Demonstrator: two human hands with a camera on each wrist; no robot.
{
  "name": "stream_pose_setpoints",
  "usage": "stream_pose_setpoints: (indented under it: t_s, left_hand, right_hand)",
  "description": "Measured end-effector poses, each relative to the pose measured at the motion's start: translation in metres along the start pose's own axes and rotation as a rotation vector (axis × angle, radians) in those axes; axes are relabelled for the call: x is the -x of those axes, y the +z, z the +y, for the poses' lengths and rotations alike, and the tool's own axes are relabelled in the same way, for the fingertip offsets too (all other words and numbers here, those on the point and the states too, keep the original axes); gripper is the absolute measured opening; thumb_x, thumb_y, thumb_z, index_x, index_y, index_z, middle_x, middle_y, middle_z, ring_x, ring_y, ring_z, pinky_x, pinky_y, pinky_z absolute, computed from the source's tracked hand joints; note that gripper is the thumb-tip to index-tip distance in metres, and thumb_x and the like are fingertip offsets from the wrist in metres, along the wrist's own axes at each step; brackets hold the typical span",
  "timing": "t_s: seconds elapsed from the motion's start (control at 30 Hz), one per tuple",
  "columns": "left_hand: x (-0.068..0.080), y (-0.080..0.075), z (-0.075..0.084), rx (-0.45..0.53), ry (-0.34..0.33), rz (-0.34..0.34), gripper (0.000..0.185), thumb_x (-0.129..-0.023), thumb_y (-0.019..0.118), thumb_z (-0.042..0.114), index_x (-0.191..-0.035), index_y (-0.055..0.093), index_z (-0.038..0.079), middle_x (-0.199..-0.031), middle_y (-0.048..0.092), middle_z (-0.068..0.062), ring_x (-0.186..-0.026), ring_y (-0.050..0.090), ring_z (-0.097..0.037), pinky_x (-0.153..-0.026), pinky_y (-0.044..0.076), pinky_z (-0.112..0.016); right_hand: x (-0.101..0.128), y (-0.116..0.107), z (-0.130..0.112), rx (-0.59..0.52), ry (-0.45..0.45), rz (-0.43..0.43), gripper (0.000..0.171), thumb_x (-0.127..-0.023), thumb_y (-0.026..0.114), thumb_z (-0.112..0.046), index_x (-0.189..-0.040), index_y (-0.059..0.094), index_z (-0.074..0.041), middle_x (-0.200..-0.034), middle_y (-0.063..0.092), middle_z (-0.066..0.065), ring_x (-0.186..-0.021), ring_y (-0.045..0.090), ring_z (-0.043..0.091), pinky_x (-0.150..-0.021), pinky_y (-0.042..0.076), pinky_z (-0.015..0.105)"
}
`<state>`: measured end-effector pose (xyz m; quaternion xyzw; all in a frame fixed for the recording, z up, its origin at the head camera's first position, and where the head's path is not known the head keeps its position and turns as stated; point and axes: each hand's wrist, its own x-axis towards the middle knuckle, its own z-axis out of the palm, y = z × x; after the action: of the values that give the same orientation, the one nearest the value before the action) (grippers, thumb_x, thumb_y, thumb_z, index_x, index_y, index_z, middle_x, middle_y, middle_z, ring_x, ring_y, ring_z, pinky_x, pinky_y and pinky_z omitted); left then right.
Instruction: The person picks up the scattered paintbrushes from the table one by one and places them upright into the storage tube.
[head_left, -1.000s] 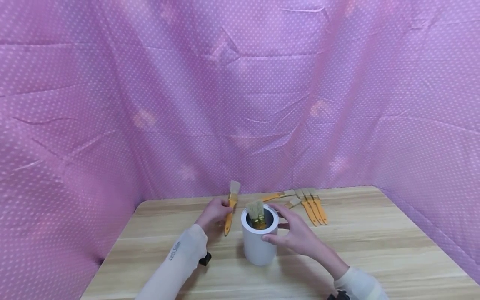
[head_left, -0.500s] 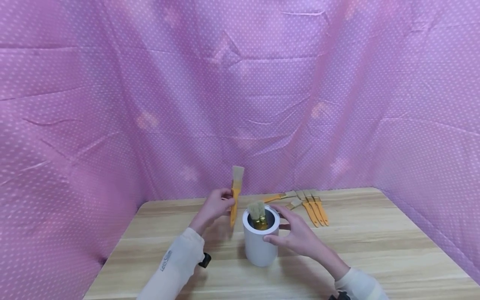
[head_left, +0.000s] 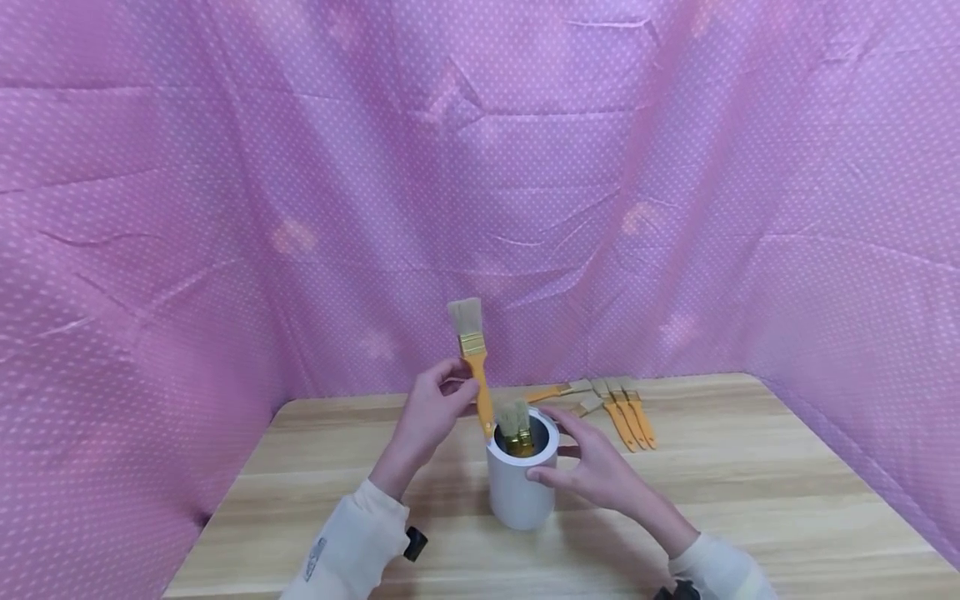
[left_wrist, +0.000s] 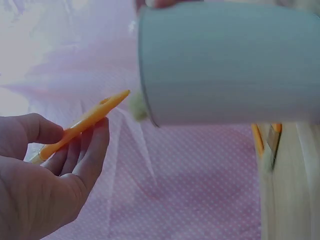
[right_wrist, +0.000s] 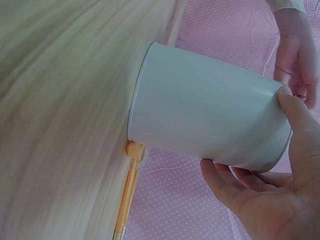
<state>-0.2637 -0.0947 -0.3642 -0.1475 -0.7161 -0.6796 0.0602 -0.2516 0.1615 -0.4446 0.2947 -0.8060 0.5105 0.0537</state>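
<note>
Pink dotted fabric (head_left: 225, 208) backs a pale wooden table (head_left: 750, 500).

Item one: white cylindrical metal can (head_left: 520, 492), upright at mid-table, our right hand (head_left: 592, 471) curled round its rim. Two bristle-up brushes (head_left: 514, 425) already stand inside it.

Item two: orange-handled flat paintbrush (head_left: 472, 358), pinched by our left hand (head_left: 427, 412) between thumb and fingers. Its long axis is near vertical, bristles up, handle tip down at the can's left rim, not yet inside.

Item three: five loose orange-handled brushes (head_left: 618, 408) lying beyond the can. We judge the work partway done.
</note>
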Motion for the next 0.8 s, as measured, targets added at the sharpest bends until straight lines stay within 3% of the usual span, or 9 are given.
stream_pose_setpoints:
  t_s: [0.23, 0.4, 0.5, 0.63, 0.8]
  left_hand:
    - [0.009, 0.003, 0.001, -0.041, 0.056, -0.062, 0.023, -0.098, 0.067, 0.005, -0.119, 0.065, -0.002, -0.115, 0.066, -0.016, -0.106, 0.067, -0.030, -0.086, 0.059, -0.038]
    - [0.014, 0.004, -0.009, -0.174, 0.043, -0.071, 0.023, -0.097, 0.069, 0.010, -0.119, 0.068, 0.003, -0.115, 0.067, -0.011, -0.106, 0.068, -0.026, -0.088, 0.058, -0.039]
    - [0.016, 0.004, -0.013, -0.296, 0.070, -0.083, 0.025, -0.097, 0.070, 0.016, -0.120, 0.069, 0.008, -0.114, 0.068, -0.005, -0.105, 0.067, -0.023, -0.088, 0.058, -0.041]
    - [0.017, 0.004, -0.016, -0.388, 0.117, -0.105, 0.025, -0.097, 0.071, 0.018, -0.120, 0.069, 0.009, -0.109, 0.069, -0.002, -0.102, 0.066, -0.021, -0.087, 0.057, -0.041]
    - [0.018, 0.005, -0.020, -0.394, 0.085, -0.083, 0.046, -0.092, 0.078, 0.027, -0.133, 0.064, 0.011, -0.118, 0.067, -0.001, -0.109, 0.062, -0.022, -0.095, 0.053, -0.042]
  right_hand:
    - [-0.002, -0.001, -0.002, -0.014, -0.008, -0.005, 0.087, -0.078, 0.091, -0.039, -0.149, 0.047, -0.015, -0.139, 0.057, -0.001, -0.122, 0.058, 0.019, -0.090, 0.057, 0.037]
    - [-0.003, -0.001, -0.001, -0.006, -0.016, -0.011, 0.087, -0.078, 0.090, -0.039, -0.149, 0.046, -0.015, -0.139, 0.057, -0.001, -0.122, 0.058, 0.020, -0.090, 0.057, 0.034]
    - [-0.004, -0.001, -0.001, -0.001, -0.021, -0.012, 0.086, -0.078, 0.090, -0.038, -0.149, 0.046, -0.015, -0.139, 0.056, -0.001, -0.122, 0.059, 0.020, -0.090, 0.057, 0.034]
    - [-0.003, 0.000, -0.001, 0.005, -0.026, -0.012, 0.085, -0.079, 0.090, -0.037, -0.149, 0.046, -0.017, -0.139, 0.057, -0.001, -0.121, 0.059, 0.021, -0.089, 0.057, 0.035]
    - [-0.002, 0.000, -0.001, -0.002, -0.026, -0.012, 0.085, -0.079, 0.090, -0.037, -0.149, 0.046, -0.018, -0.139, 0.057, -0.001, -0.121, 0.059, 0.020, -0.090, 0.057, 0.034]
